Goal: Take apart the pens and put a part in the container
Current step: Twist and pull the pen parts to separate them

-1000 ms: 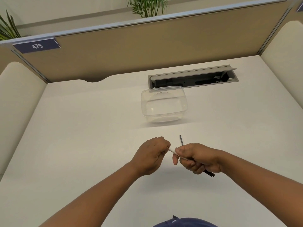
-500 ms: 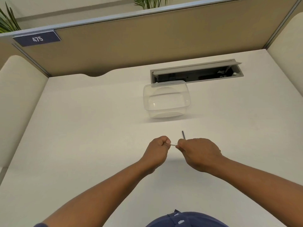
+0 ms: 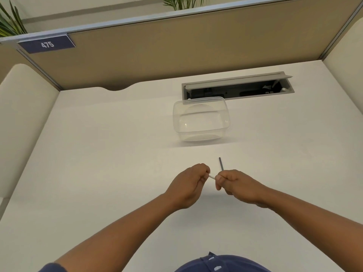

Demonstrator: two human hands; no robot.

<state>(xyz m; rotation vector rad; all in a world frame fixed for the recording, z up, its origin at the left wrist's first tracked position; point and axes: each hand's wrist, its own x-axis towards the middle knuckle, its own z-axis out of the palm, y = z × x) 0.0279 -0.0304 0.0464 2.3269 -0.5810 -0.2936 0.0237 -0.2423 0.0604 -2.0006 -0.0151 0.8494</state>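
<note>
A pale cream desk (image 3: 98,173) fills most of the view, smooth and matte. The clear plastic container (image 3: 201,119) stands on it and serves as the landmark here. Just behind the container, its far rim overlapping the near edge, a long grey cable slot (image 3: 237,85) is cut into the desk with its flap tipped up, dark inside. Behind that rises a tan partition (image 3: 176,50) capped by a pale metal rail. Far to the left of the container, high on the partition, a dark blue plate (image 3: 47,44) reads 475. Cream side panels (image 3: 25,118) with rounded tops close off the desk on both flanks. Green plant leaves (image 3: 9,24) show over the partition at the far left, and more above the container's line at the top edge.

In front of the container, well apart from it and above the desk, the two hands meet. The left hand (image 3: 190,183) is curled, its fingertips pinching one end of a thin white pen part (image 3: 212,176). The right hand (image 3: 235,185) is clenched round the other end, and a slim dark pen piece (image 3: 221,163) sticks up out of that fist toward the container. Only a short white stretch shows between the hands. The container holds nothing visible.

At the bottom edge sits a blue shirt (image 3: 222,264).
</note>
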